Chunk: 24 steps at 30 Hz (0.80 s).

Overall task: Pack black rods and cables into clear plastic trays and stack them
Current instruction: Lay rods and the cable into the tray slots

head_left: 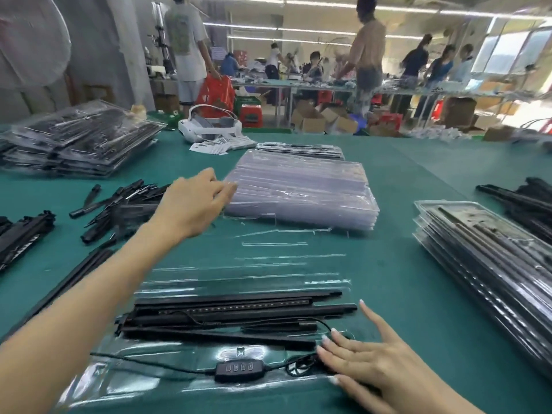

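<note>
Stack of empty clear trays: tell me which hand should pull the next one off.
Left. The left hand is already at the near-left corner of the stack of empty clear trays, fingers at its edge. The right hand lies flat on the filled tray by the cable.

Open tray (209,380) nearest, rods (239,312) and cable (236,370) in it. Empty tray stack (301,189) behind it; loose rods (119,207) left, packed trays (490,264) right. More packed trays (80,141) far left, headset (209,124) at back.
</note>
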Tool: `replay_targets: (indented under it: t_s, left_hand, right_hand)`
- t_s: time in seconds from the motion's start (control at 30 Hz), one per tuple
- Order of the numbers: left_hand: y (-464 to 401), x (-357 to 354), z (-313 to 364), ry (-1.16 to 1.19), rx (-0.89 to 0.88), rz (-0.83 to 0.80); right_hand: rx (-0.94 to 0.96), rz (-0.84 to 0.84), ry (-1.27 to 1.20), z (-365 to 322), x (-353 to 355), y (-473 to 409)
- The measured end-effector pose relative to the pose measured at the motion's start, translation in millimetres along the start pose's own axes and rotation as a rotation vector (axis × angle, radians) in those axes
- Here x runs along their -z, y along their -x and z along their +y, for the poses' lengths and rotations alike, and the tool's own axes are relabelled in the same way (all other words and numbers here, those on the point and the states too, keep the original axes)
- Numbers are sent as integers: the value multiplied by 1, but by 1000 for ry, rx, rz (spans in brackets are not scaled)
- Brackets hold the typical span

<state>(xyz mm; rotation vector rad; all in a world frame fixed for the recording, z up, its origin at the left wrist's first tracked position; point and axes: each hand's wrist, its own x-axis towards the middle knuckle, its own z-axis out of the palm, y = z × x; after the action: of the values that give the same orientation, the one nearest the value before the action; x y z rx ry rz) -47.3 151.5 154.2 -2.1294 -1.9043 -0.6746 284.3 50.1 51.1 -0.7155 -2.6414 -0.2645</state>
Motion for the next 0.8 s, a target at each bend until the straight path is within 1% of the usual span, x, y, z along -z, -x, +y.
replay_targets:
  t_s: [0.03,0.07,0.13,0.2,0.27,0.37,0.4,0.47,0.5,0.6,0.67,0.8]
  left_hand:
    - [6,14,11,2,-18,13]
    - [14,27,21,4,-13,-28]
    - [35,46,38,-33,-26,-244]
    - [55,50,48,-126,-156,-432]
    - [73,40,53,-147,-277,-507]
    - [98,11,52,-116,-363,-589]
    - [107,0,48,-112,-392,-582]
    - [125,-22,39,-106,-465,-468]
    - [131,-29,35,-75,-480,-445]
    - [142,-44,31,96,-461,-544]
    - [141,-47,31,119,-451,-569]
    - [141,-44,34,128,-408,-621]
  right_hand:
    - [-17,-12,-13,0,1,0]
    - [-32,-23,-25,0,1,0]
    - [-50,-31,-43,-1,1,1]
    - [-72,-47,-58,-4,3,2]
    - [-90,-67,-59,-6,5,3]
    - [-115,-92,-78,-9,8,4]
    - [-125,-94,-105,-9,9,5]
    - [-137,-107,-126,-9,7,7]
    - [-137,-122,-111,-9,6,8]
    - [-136,-155,-84,-11,1,16]
    - [-135,-155,-59,-12,0,22]
    - [-44,-125,166,-2,10,33]
